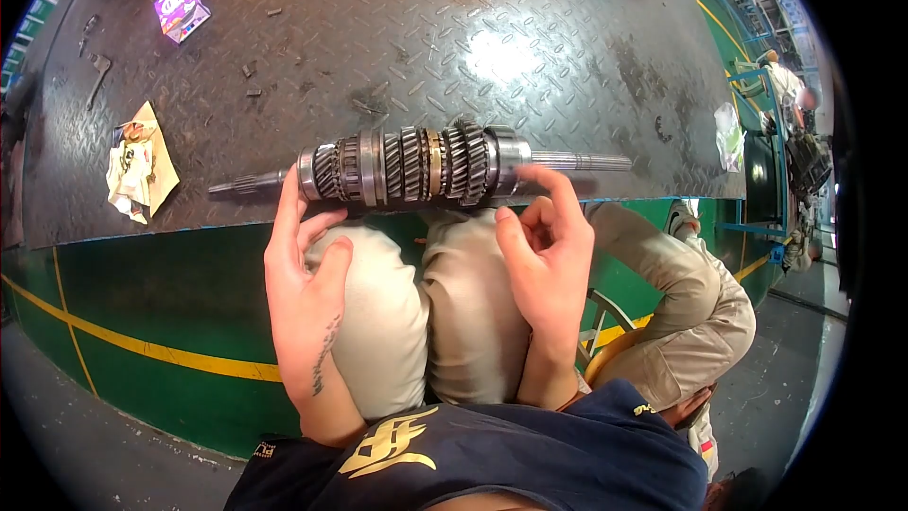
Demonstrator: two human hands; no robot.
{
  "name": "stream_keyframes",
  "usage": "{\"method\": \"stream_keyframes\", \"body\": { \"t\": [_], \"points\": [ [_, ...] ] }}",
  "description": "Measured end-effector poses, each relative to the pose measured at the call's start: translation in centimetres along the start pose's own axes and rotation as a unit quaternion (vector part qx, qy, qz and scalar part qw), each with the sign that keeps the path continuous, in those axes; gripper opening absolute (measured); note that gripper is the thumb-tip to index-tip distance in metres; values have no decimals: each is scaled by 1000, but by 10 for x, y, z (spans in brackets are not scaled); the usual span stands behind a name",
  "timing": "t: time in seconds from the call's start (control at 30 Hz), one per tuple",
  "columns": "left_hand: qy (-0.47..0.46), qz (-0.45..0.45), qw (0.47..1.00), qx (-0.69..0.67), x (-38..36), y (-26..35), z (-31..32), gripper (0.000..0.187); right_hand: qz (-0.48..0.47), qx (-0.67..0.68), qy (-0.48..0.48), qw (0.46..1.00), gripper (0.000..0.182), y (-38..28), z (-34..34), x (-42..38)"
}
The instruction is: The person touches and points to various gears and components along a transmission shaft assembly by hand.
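Observation:
A transmission gear shaft point(410, 167) lies lengthwise along the near edge of the metal table. Helical gears, rings and a brass-coloured band sit on it, with a splined rod sticking out at each end. My left hand point(307, 274) is at the shaft's left end, its index fingertip against the end ring and its thumb apart. Near the right end is my right hand point(551, 255), the index finger reaching to the smooth bearing ring point(512, 153). Its thumb stands off below and the other fingers are bent. Neither hand is wrapped round the shaft.
The dark tread-plate table point(378, 47) carries a purple box point(181, 9), crumpled brown paper point(143, 163), a metal tool point(98, 78), small metal bits and a white plastic wrapper point(728, 137). A seated person's legs point(681, 274) are close on my right. Other people show at far right.

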State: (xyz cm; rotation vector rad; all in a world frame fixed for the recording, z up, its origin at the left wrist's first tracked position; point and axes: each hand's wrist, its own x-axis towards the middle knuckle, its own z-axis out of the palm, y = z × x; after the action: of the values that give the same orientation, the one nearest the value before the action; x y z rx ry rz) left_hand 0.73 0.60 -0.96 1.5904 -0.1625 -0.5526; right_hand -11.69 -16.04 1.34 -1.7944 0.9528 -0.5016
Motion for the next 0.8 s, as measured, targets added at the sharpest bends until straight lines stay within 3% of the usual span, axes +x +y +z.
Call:
{"method": "stream_keyframes", "body": {
  "t": [0.1, 0.23, 0.37, 0.7, 0.8],
  "points": [
    [3, 8, 1000, 4, 0, -1, 0, 77, 14, 10, 12, 1000, 22, 2, -2, -1],
    [4, 8, 1000, 3, -1, -1, 0, 76, -8, 36, 44, 998, 28, 1, 0, 0],
    [4, 7, 1000, 6, -1, -2, 0, 76, 2, 30, -9, 1000, 47, -1, 0, 0],
    [9, 3, 1000, 5, -1, 0, 1, 76, -12, 28, 6, 1000, 46, 1, 0, 0],
    [9, 4, 1000, 6, -1, 0, 1, 77, -1, 36, 33, 999, 30, 2, 2, -1]
  ]
}}
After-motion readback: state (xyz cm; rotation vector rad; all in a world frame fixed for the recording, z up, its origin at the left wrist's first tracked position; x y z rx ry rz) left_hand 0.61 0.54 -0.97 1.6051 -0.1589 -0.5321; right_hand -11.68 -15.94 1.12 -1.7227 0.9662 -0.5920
